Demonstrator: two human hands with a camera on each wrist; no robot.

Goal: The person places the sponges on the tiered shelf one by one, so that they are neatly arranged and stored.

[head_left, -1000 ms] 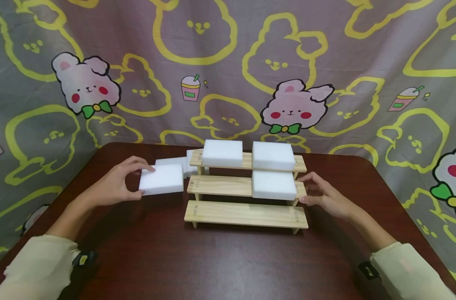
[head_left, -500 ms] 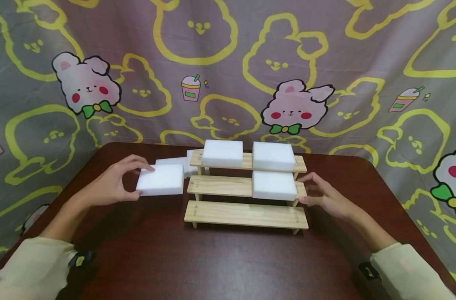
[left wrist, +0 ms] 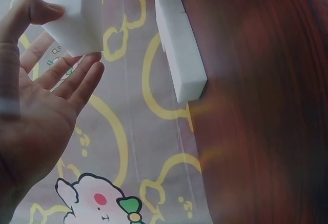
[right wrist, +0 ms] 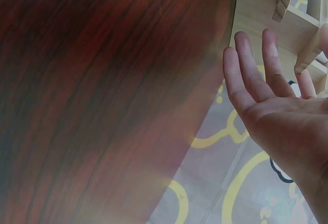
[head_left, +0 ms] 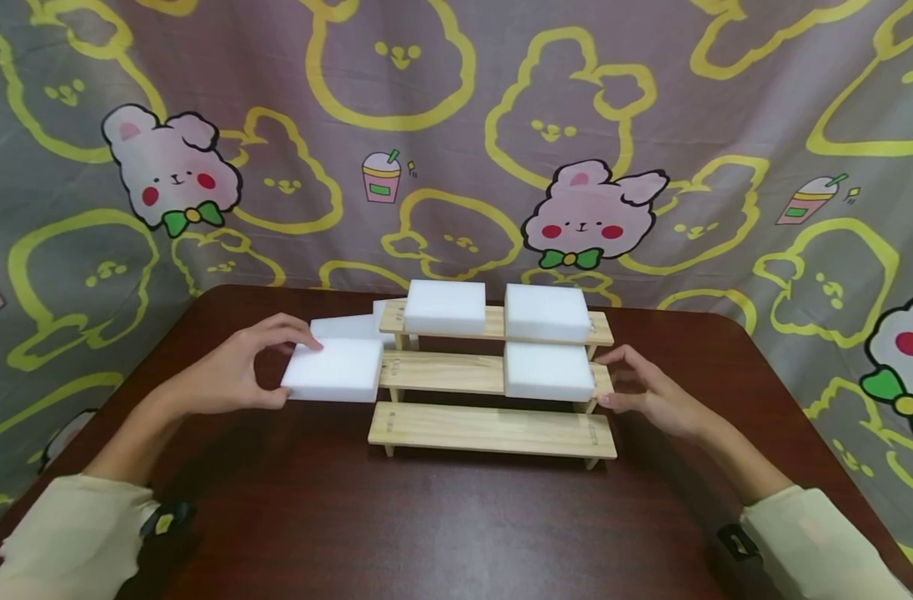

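My left hand (head_left: 234,367) pinches a white foam block (head_left: 334,371) by its left end, thumb on the near side. The block is held in the air at the left end of the middle board of a three-tier wooden stand (head_left: 492,429). Seen from the left wrist, the other fingers (left wrist: 77,88) spread beneath the block. My right hand (head_left: 662,400) holds the right end of the stand at the middle tier, between thumb and index finger; its other fingers (right wrist: 248,65) stay loosely extended. One foam block (head_left: 549,369) lies on the middle tier's right side.
Two foam blocks, a left one (head_left: 445,305) and a right one (head_left: 547,311), lie on the top tier. More white foam (head_left: 343,331) rests on the dark wooden table (head_left: 456,525) behind the held block. A patterned curtain (head_left: 456,150) hangs beyond the table.
The left hand first drew slightly left with its foam block, then moved right and a little nearer, bringing the block against the view of the middle board's end. The right hand stayed in place.
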